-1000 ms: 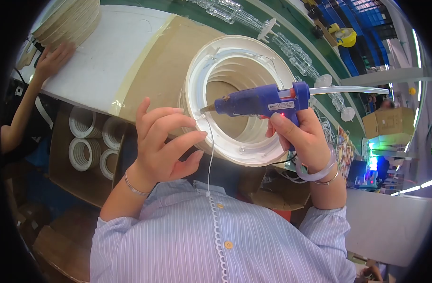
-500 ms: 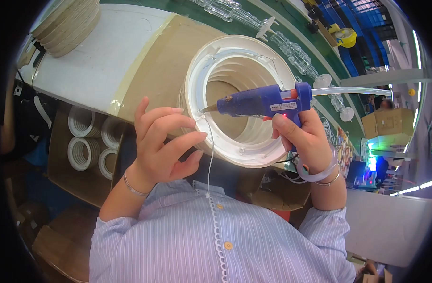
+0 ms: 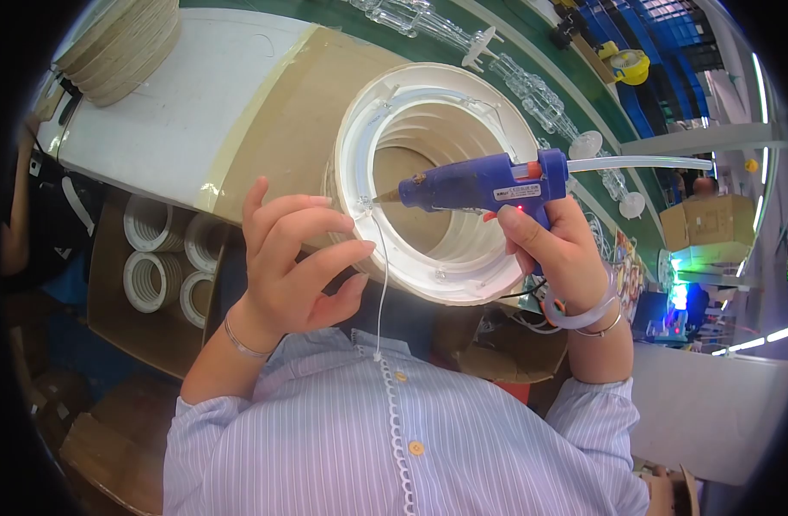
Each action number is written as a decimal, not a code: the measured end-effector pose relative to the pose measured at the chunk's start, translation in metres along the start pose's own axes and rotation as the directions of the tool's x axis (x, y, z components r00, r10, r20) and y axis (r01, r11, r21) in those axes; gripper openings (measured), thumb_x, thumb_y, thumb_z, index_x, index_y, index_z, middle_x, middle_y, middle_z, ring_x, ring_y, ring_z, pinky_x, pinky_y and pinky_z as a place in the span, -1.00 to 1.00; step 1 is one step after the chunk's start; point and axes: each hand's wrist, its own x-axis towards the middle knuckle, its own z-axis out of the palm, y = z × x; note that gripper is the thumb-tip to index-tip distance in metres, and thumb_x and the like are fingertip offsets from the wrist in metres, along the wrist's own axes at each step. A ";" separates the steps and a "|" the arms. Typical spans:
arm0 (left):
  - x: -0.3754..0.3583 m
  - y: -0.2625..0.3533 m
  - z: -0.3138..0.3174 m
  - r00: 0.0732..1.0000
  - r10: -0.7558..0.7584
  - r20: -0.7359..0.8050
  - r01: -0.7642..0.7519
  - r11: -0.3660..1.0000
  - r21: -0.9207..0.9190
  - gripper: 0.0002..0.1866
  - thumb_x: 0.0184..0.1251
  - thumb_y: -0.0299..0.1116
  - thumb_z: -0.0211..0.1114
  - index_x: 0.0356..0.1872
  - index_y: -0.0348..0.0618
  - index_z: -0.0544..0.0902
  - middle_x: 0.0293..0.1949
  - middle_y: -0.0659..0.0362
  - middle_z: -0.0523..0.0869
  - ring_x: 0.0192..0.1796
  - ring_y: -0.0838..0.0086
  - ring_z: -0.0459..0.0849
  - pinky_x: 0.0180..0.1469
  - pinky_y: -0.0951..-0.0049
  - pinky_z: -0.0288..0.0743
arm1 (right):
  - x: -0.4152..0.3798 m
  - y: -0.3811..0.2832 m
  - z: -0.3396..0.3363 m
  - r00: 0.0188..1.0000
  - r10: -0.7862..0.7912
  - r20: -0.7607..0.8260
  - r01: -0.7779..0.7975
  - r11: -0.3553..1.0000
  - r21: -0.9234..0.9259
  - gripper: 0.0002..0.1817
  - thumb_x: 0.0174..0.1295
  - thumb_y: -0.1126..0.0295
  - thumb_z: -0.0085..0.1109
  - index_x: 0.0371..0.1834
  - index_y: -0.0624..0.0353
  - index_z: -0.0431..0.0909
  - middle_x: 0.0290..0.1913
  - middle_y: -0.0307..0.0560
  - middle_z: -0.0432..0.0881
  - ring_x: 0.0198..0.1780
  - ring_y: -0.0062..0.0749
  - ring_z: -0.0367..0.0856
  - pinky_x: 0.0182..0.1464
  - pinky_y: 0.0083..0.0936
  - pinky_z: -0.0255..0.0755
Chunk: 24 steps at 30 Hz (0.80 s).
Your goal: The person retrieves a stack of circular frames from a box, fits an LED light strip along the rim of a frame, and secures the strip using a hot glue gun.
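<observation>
R hand (image 3: 553, 249) grips smooth blue plastic glue gun (image 3: 476, 183).

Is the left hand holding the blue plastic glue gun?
No, the right hand holds the blue plastic glue gun; the left hand is apart from it.

Wears a pale blue shirt (image 3: 282, 447) with fine, light vertical stripes. Carries white scalloped trim (image 3: 397, 420) down the front, beside round, tan buttons (image 3: 416, 448). Ends in loose, gathered sleeves (image 3: 594, 414) around the elbows. Shows a bare left hand (image 3: 295, 258) above a slim, silvery bangle (image 3: 238, 339), and a bare right hand (image 3: 559, 249) above a thick, translucent, pale lilac bangle (image 3: 576, 322) and a thin metal bracelet (image 3: 604, 332).
</observation>
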 end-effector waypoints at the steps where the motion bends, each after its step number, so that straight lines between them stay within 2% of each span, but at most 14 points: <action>1: 0.000 0.000 0.000 1.000 -0.001 -0.001 0.001 1.000 -0.001 -0.80 -0.24 -0.33 0.24 -0.44 0.08 0.59 -0.30 0.27 0.53 -0.13 0.36 0.45 0.25 0.17 -0.06 | 0.000 0.000 0.000 1.000 0.000 0.003 0.000 1.000 0.006 -0.72 0.12 0.28 0.11 -0.17 0.19 0.42 -0.58 -0.32 0.40 -0.64 -0.77 0.27 -0.58 -0.83 0.12; 11: 0.000 0.000 0.000 1.000 -0.001 -0.003 0.001 1.000 -0.004 -0.79 -0.25 -0.33 0.25 -0.44 0.09 0.59 -0.29 0.27 0.52 -0.14 0.36 0.45 0.25 0.17 -0.06 | -0.001 -0.003 0.001 1.000 -0.012 -0.015 0.012 1.000 0.005 -0.70 0.12 0.28 0.12 -0.14 0.19 0.41 -0.60 -0.34 0.38 -0.64 -0.77 0.24 -0.59 -0.81 0.10; 14: 0.000 0.000 0.000 1.000 -0.001 0.001 0.001 1.000 -0.001 -0.80 -0.24 -0.32 0.25 -0.44 0.09 0.59 -0.29 0.27 0.52 -0.13 0.36 0.45 0.25 0.17 -0.05 | 0.002 0.000 0.000 1.000 -0.025 0.000 0.025 1.000 -0.013 -0.70 0.11 0.20 0.14 -0.24 0.21 0.45 -0.62 -0.41 0.36 -0.62 -0.81 0.26 -0.60 -0.81 0.11; 16: 0.000 -0.001 0.000 1.000 0.000 -0.001 0.000 1.000 0.001 -0.80 -0.23 -0.32 0.25 -0.44 0.09 0.59 -0.29 0.27 0.52 -0.13 0.36 0.46 0.25 0.17 -0.05 | 0.003 0.001 0.001 0.997 -0.074 -0.001 0.074 0.997 -0.001 -0.70 0.13 0.28 0.11 -0.13 0.19 0.41 -0.59 -0.34 0.40 -0.65 -0.77 0.24 -0.58 -0.81 0.09; 20: 0.000 -0.001 0.000 1.000 0.002 0.002 -0.002 1.000 0.001 -0.80 -0.23 -0.32 0.25 -0.44 0.09 0.59 -0.29 0.27 0.52 -0.13 0.36 0.46 0.25 0.17 -0.05 | 0.002 -0.003 0.000 0.999 -0.034 0.032 0.035 0.999 -0.031 -0.67 0.13 0.28 0.11 -0.10 0.19 0.38 -0.54 -0.28 0.46 -0.65 -0.77 0.24 -0.58 -0.82 0.12; 22: 0.000 -0.001 0.000 1.000 0.000 0.006 0.000 1.000 0.000 -0.80 -0.23 -0.31 0.24 -0.44 0.09 0.59 -0.29 0.27 0.52 -0.13 0.36 0.46 0.25 0.17 -0.05 | 0.000 -0.004 0.003 0.999 -0.038 -0.032 0.039 0.999 0.007 -0.67 0.13 0.28 0.10 -0.09 0.21 0.38 -0.45 -0.19 0.53 -0.66 -0.78 0.24 -0.58 -0.83 0.13; 24: 0.001 -0.001 0.000 1.000 0.000 0.004 0.000 1.000 -0.002 -0.80 -0.23 -0.32 0.24 -0.44 0.08 0.59 -0.29 0.27 0.52 -0.13 0.36 0.46 0.25 0.17 -0.05 | -0.001 -0.002 0.001 0.998 -0.068 0.006 0.068 0.997 0.037 -0.67 0.13 0.29 0.09 -0.09 0.22 0.39 -0.43 -0.16 0.54 -0.66 -0.78 0.24 -0.58 -0.84 0.13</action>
